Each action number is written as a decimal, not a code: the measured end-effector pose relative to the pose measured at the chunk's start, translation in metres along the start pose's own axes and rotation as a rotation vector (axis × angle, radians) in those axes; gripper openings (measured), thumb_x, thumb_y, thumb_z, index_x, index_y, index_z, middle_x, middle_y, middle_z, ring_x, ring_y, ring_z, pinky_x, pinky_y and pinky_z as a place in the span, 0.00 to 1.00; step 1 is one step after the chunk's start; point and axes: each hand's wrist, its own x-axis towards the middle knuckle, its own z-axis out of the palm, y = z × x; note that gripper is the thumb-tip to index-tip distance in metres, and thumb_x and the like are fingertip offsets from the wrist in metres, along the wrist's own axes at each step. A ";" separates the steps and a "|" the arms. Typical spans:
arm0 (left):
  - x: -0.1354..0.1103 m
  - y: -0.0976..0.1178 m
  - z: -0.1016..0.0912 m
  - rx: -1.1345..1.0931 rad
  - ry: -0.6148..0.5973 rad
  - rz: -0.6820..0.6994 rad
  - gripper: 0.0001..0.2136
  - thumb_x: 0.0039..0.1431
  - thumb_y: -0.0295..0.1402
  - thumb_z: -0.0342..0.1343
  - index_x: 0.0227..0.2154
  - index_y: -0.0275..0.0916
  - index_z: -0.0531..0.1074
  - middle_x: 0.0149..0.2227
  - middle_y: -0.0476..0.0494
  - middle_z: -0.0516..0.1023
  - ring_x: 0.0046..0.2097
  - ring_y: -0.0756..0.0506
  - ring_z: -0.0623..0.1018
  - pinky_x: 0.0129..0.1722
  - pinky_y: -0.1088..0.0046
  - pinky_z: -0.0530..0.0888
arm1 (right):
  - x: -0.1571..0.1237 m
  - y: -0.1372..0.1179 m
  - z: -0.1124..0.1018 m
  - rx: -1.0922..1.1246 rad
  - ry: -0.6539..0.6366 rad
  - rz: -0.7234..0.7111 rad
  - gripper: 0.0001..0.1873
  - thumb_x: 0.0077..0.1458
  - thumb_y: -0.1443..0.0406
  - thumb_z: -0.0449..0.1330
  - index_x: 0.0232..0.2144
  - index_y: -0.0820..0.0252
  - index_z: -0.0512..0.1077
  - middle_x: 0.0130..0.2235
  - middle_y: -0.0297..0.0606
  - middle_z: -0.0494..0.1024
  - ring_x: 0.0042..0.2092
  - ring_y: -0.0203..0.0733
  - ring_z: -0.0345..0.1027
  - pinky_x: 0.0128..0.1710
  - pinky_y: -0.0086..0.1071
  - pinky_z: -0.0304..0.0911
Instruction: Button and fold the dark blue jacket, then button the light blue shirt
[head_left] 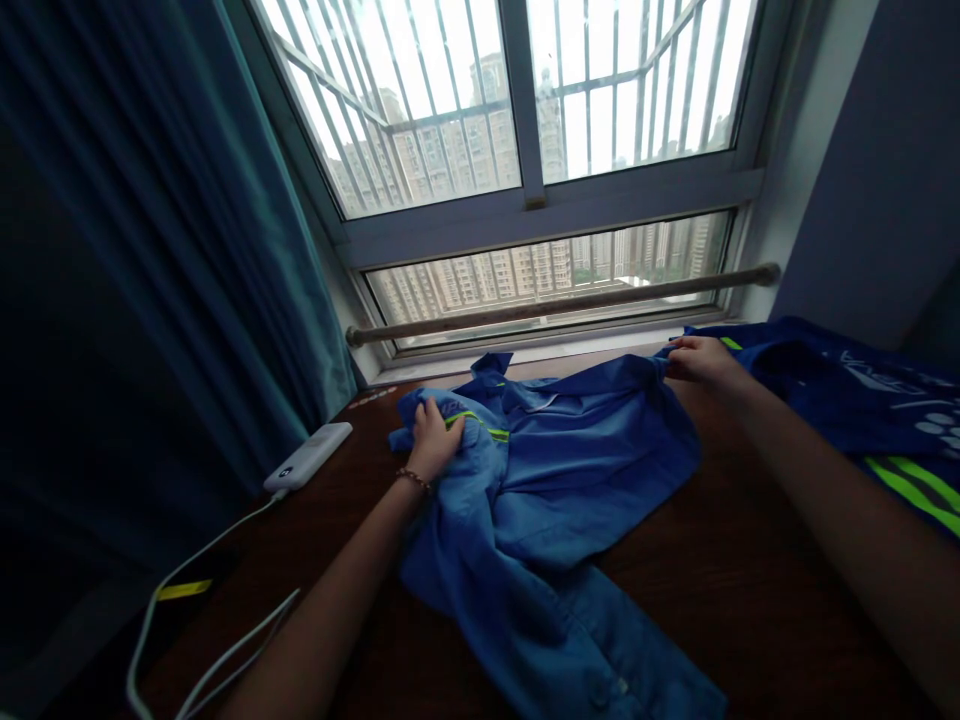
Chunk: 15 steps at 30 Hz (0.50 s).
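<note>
A blue work jacket (592, 450) with a yellow-green reflective stripe lies partly spread on the dark wooden surface (750, 600). One of its sleeves stretches toward me at the bottom of the view. My left hand (436, 440), with a beaded bracelet at the wrist, grips the jacket's left part beside the stripe; its fingers are curled on the cloth. At the jacket's far right corner my right hand (697, 360) pinches the fabric and holds it slightly raised. The fingertips of that hand are partly hidden by cloth.
Another blue garment (832, 390) with reflective bands lies at the right, close to my right forearm. On the left are a white power bank (309, 457) with a white cable (202, 545), and a dark blue curtain (187, 230). Behind the surface, a wooden rail (570, 305) crosses the barred window.
</note>
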 end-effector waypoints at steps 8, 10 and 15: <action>-0.139 0.102 -0.003 0.538 -0.649 0.773 0.14 0.52 0.41 0.50 0.38 0.38 0.64 0.40 0.42 0.67 0.40 0.44 0.68 0.36 0.68 0.68 | -0.017 -0.015 -0.009 -1.141 -0.445 -0.166 0.07 0.35 0.71 0.53 0.18 0.65 0.71 0.19 0.34 0.70 0.26 0.38 0.65 0.26 0.26 0.58; -0.163 0.102 0.011 0.623 -0.682 0.812 0.08 0.53 0.34 0.49 0.34 0.35 0.65 0.35 0.41 0.67 0.37 0.43 0.68 0.33 0.67 0.68 | -0.028 -0.020 -0.008 -1.237 -0.868 -0.060 0.09 0.35 0.70 0.53 0.20 0.64 0.73 0.21 0.34 0.72 0.27 0.38 0.66 0.27 0.26 0.58; -0.170 0.092 0.031 0.741 -0.596 0.840 0.04 0.52 0.23 0.47 0.30 0.32 0.66 0.31 0.41 0.67 0.33 0.43 0.68 0.28 0.66 0.68 | -0.058 -0.019 0.020 -1.312 -0.667 -0.394 0.19 0.42 0.56 0.56 0.34 0.63 0.73 0.35 0.43 0.74 0.39 0.45 0.66 0.37 0.31 0.58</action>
